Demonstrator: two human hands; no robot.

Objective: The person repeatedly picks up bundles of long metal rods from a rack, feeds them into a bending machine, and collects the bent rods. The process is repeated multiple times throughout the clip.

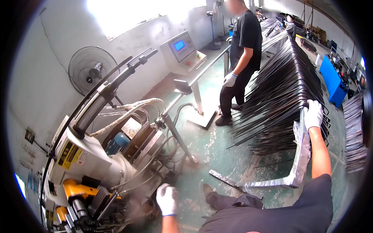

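Observation:
My right hand (313, 114), in a white glove, reaches out to the near end of a long row of thin black metal rods (278, 87). Its fingers bend around the rods where they hang over a rack. Just below that hand, the rack's near frame (298, 159) is wrapped in clear plastic and angles down to the floor. My left hand (168, 199), also white-gloved, is at the lower middle beside the bending machine (93, 171). Its fingers look curled in, and no object shows in it.
A co-worker (248, 42) in dark clothes stands beyond the rods. A control console (182, 50) with a blue screen and a round fan (92, 70) stand by the wall. Hoses and a metal rail (176, 136) border the machine. Far right are a blue cabinet (333, 79) and more rods (354, 132).

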